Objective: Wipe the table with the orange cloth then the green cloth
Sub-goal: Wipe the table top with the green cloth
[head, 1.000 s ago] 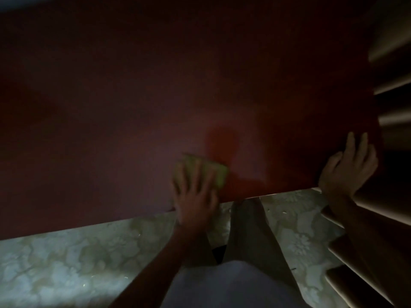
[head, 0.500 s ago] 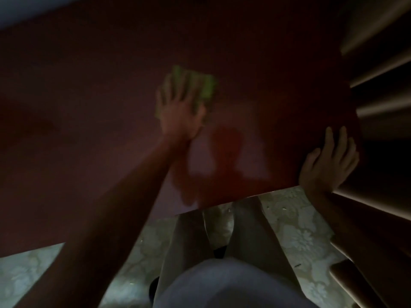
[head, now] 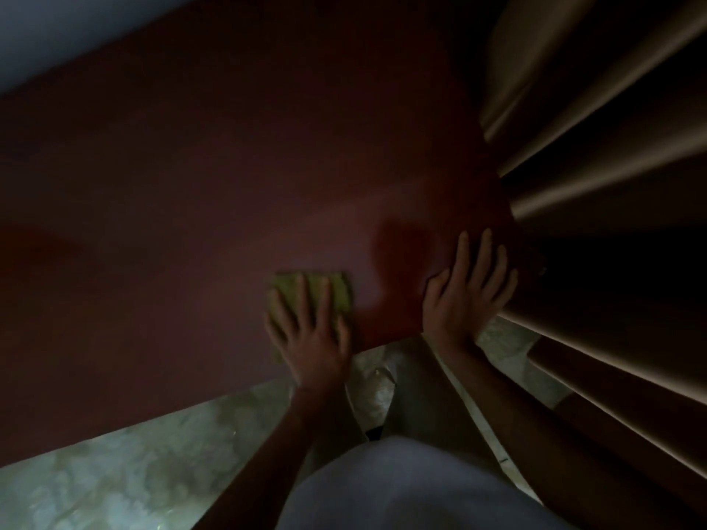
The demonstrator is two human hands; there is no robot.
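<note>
The scene is dim. A dark red table [head: 191,208] fills most of the view. My left hand [head: 310,334] lies flat, fingers spread, on the green cloth [head: 336,292] and presses it onto the tabletop close to the near edge. My right hand [head: 468,292] rests flat with fingers apart on the table's near right corner and holds nothing. No orange cloth is in view.
Beige curtain folds [head: 597,154] hang along the table's right side. A pale patterned floor [head: 134,468] runs below the near edge. My legs and light shirt [head: 401,487] are at the bottom middle. A pale wall [head: 46,36] shows at the top left.
My left hand has pulled the green cloth from farther out on the table back towards the near edge. My right hand has stayed at the corner.
</note>
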